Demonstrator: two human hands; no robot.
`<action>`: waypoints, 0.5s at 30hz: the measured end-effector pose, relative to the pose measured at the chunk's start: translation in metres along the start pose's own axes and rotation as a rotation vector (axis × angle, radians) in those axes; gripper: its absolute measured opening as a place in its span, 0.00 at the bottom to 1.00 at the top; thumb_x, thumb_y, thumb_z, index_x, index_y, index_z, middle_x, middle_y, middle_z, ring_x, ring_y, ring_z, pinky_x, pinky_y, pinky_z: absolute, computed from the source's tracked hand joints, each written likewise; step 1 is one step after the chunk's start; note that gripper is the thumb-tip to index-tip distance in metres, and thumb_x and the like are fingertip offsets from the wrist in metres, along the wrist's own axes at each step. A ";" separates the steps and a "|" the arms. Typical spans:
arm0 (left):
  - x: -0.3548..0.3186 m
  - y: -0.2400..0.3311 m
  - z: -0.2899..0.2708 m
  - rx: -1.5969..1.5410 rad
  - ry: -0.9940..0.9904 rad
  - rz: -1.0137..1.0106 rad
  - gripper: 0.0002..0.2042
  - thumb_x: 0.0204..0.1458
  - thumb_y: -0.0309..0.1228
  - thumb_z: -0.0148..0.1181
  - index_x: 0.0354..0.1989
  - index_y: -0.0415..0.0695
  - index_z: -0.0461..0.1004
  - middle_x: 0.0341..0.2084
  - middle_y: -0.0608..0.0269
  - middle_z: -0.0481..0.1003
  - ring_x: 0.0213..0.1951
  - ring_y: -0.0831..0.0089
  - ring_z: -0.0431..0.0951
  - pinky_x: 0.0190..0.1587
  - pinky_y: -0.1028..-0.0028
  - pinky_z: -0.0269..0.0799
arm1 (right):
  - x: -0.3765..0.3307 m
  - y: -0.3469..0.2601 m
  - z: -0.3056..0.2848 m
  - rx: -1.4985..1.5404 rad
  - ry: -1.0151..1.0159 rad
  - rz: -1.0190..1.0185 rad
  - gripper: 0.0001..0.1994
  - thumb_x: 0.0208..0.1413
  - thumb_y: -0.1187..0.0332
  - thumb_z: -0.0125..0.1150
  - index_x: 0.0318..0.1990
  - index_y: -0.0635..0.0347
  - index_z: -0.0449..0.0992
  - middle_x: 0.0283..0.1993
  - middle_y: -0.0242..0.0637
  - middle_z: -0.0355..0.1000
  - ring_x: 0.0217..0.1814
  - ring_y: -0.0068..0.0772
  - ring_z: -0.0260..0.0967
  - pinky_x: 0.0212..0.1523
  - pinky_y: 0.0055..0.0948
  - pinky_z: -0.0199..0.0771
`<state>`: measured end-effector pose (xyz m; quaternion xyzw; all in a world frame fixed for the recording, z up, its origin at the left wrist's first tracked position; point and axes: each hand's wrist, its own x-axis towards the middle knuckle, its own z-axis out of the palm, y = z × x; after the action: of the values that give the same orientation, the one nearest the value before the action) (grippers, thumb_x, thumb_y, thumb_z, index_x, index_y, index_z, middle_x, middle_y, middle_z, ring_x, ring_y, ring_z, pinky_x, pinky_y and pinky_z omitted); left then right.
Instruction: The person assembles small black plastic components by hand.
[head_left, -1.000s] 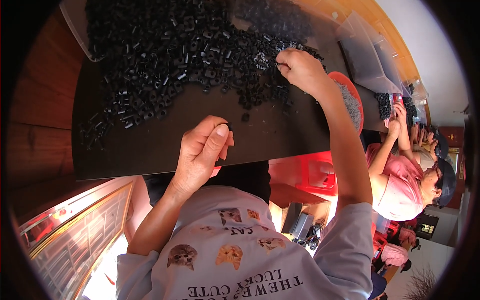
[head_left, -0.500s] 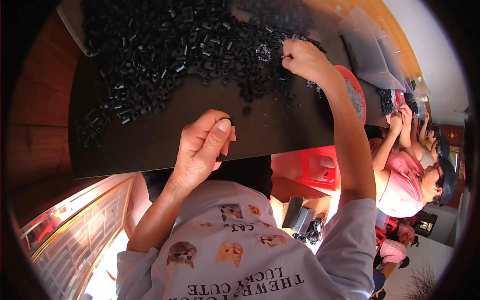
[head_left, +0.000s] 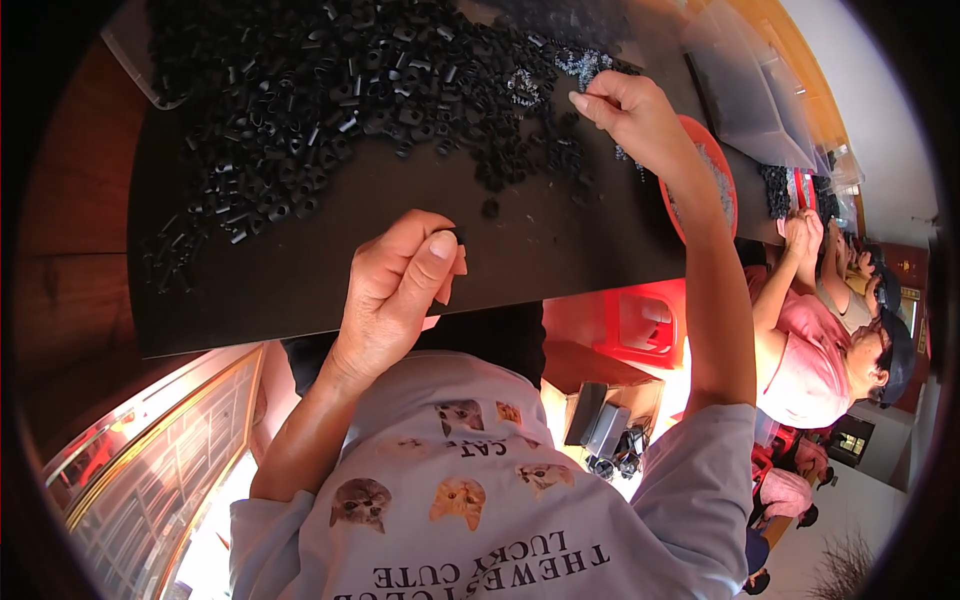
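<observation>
My left hand point(head_left: 392, 285) is closed in a pinch near the table's front edge. Between thumb and forefinger a small black plastic part point(head_left: 459, 236) just shows; the curled fingers hide the rest. Farther off to the right, my right hand point(head_left: 640, 120) hovers by a heap of small silver screws point(head_left: 583, 68), thumb and fingertips drawn together. Whatever may be in that pinch is too small to make out. A large pile of short black tubular parts point(head_left: 300, 120) covers the table's far left and middle, with small dark pieces point(head_left: 500, 165) along its right side.
Beside my right forearm stands a red bowl point(head_left: 728, 180) of small greyish pieces. A clear plastic bin point(head_left: 755, 95) is behind it. Below the dark tabletop point(head_left: 300, 290) are a red stool point(head_left: 645, 325) and a cardboard box point(head_left: 600, 375). Another person in pink point(head_left: 810, 350) works at right.
My right hand has shifted slightly right, and its fingers have changed from a curled fist to a fingertip pinch. My left hand keeps its pinch.
</observation>
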<state>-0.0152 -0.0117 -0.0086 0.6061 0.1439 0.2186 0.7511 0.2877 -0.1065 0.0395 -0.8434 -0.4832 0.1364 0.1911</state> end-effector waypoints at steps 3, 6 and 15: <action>0.000 0.001 0.001 0.009 0.007 -0.024 0.13 0.65 0.36 0.48 0.36 0.38 0.72 0.25 0.68 0.73 0.22 0.85 0.67 0.22 0.83 0.64 | 0.001 0.009 0.007 0.083 0.021 -0.079 0.11 0.60 0.63 0.60 0.32 0.61 0.76 0.22 0.28 0.66 0.20 0.18 0.58 0.20 0.22 0.59; 0.000 0.001 0.001 0.002 0.021 -0.026 0.13 0.65 0.36 0.48 0.37 0.38 0.72 0.25 0.67 0.73 0.22 0.85 0.67 0.24 0.82 0.64 | -0.006 -0.013 0.004 0.318 0.026 0.110 0.15 0.60 0.63 0.59 0.25 0.65 0.71 0.17 0.30 0.63 0.20 0.21 0.60 0.21 0.25 0.62; 0.000 0.001 0.000 -0.018 0.030 -0.046 0.19 0.65 0.43 0.47 0.30 0.39 0.71 0.22 0.68 0.71 0.21 0.84 0.67 0.24 0.82 0.61 | -0.002 0.009 0.004 0.074 0.080 0.034 0.16 0.61 0.60 0.58 0.27 0.66 0.72 0.17 0.31 0.63 0.21 0.23 0.60 0.26 0.28 0.64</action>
<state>-0.0152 -0.0114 -0.0077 0.5926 0.1671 0.2118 0.7590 0.2916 -0.1112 0.0318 -0.8486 -0.4555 0.1235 0.2389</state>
